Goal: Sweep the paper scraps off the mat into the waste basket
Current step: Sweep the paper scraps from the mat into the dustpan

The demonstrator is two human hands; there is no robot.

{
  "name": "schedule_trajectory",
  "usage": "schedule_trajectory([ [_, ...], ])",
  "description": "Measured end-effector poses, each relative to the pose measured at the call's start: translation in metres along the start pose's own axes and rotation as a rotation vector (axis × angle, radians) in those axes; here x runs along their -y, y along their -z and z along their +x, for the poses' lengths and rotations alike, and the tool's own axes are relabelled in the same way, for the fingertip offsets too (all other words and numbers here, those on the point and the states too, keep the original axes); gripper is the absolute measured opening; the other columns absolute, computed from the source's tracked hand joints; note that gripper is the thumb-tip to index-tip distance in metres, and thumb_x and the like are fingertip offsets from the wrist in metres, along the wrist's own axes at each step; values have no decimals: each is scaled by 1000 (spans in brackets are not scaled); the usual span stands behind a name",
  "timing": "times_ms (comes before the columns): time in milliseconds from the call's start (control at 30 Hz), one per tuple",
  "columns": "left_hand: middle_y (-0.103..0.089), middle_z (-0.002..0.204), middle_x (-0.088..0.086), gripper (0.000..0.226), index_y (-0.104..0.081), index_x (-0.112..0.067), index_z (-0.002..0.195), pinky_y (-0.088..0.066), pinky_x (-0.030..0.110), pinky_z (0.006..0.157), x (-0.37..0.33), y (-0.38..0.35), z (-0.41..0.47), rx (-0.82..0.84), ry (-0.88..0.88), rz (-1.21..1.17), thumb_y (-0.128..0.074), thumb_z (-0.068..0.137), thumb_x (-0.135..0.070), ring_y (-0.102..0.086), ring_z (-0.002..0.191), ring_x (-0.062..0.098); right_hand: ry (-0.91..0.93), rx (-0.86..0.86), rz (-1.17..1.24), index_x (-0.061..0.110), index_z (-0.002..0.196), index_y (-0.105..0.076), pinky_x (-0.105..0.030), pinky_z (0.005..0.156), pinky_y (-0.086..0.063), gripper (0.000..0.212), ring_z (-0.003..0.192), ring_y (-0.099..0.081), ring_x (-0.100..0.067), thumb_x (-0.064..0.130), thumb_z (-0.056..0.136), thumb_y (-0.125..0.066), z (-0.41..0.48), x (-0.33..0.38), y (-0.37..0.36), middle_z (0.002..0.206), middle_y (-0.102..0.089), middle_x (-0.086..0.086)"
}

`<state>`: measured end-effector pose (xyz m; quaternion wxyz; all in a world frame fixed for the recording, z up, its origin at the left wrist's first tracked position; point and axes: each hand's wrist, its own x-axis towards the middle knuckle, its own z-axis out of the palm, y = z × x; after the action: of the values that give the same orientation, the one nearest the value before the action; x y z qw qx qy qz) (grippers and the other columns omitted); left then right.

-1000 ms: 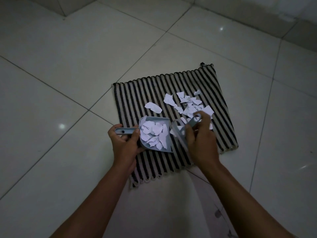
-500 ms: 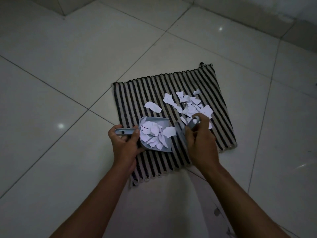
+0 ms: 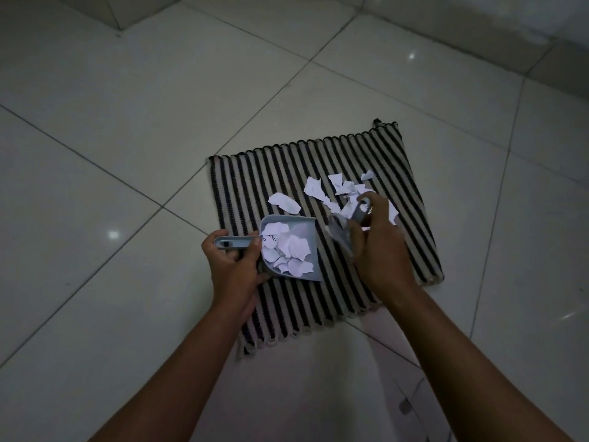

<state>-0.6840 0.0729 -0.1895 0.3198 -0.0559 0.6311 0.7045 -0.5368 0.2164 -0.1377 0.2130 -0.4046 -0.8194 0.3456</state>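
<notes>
The dustpan (image 3: 311, 237), at the centre of the frame, holds a heap of white pieces (image 3: 293, 250) and is rather full. If the left hand (image 3: 234, 266), which grips its handle, tips it, or if the brush (image 3: 361, 212) pushes too hard, these may slide out again, I think. Light paper could also fly onto the floor (image 3: 127, 122). The right hand (image 3: 379, 250) is curled round the brush. More paper scraps (image 3: 314, 188) lie on the upper right part of the mat (image 3: 287, 161). The waste basket is not in view.
</notes>
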Motion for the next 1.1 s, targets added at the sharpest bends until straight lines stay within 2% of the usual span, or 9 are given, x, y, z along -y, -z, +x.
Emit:
schedule_trajectory([
  [167, -68, 107, 11, 50, -36, -28, 122, -62, 45, 67, 1, 5, 3, -19, -12, 10, -70, 91, -8, -70, 91, 23, -26, -115, 95, 28, 129, -37, -17, 64, -50, 33, 84, -65, -6, 19, 101, -53, -1, 4, 0, 101, -63, 6],
  [300, -69, 106, 10, 50, -36, -28, 123, -62, 47, 69, 2, 6, 3, -24, -10, 8, -71, 91, -10, -71, 93, 25, -31, -61, 56, 32, 124, -37, -31, 65, -56, 26, 80, -64, -9, 23, 103, -50, -4, 11, -7, 93, -62, 10],
  [400, -70, 105, 10, 51, -36, -28, 123, -62, 47, 69, 2, 4, 4, -34, 1, -13, -71, 91, -9, -71, 93, 25, -1, 29, 63, 41, 109, -34, -26, 54, -51, 12, 72, -63, -8, 34, 105, -43, -19, 26, -26, 84, -61, 7],
  [467, -70, 105, 9, 50, -36, -29, 121, -62, 47, 69, 3, 4, 3, -46, 3, -27, -71, 91, -8, -72, 92, 23, 44, 18, 63, 45, 105, -31, -26, 52, -53, 17, 70, -64, -8, 32, 106, -43, -25, 32, -38, 84, -61, 5],
  [533, -69, 106, 9, 51, -36, -29, 121, -62, 47, 70, 2, 6, 2, -61, 4, -44, -71, 91, -8, -71, 92, 22, 72, -4, 86, 43, 109, -32, -27, 55, -55, 23, 71, -65, -10, 26, 105, -47, -25, 35, -41, 86, -63, 3],
  [600, -68, 107, 9, 50, -35, -28, 120, -62, 47, 71, -2, 10, 3, -69, -1, -77, -71, 91, -7, -70, 92, 21, 74, -13, 152, 42, 113, -32, -16, 51, -48, 29, 68, -64, -6, 23, 102, -52, -18, 38, -35, 85, -64, 2],
  [733, -66, 101, 5, 48, -33, -26, 118, -62, 44, 68, -20, 19, 14, -100, -37, -140, -68, 92, -5, -69, 86, 18, 76, -101, 226, 34, 118, -33, -11, 53, -47, 30, 70, -66, 0, 21, 101, -54, 13, 37, -24, 86, -64, 12],
  [933, -65, 100, 4, 48, -32, -25, 120, -61, 41, 63, -39, 33, 43, -174, -92, -133, -65, 94, -2, -70, 74, 11, 54, -120, 155, 21, 132, -38, -16, 68, -52, 35, 83, -64, -2, 19, 101, -54, 62, 26, -40, 98, -61, 11],
  [1100, -66, 102, 6, 48, -33, -26, 120, -61, 46, 71, -38, 31, 54, -193, -103, -116, -66, 93, -3, -69, 84, 18, 120, 42, 55, 27, 130, -39, -39, 77, -57, 32, 91, -63, -15, 17, 101, -51, 82, 32, -61, 105, -61, 2],
])
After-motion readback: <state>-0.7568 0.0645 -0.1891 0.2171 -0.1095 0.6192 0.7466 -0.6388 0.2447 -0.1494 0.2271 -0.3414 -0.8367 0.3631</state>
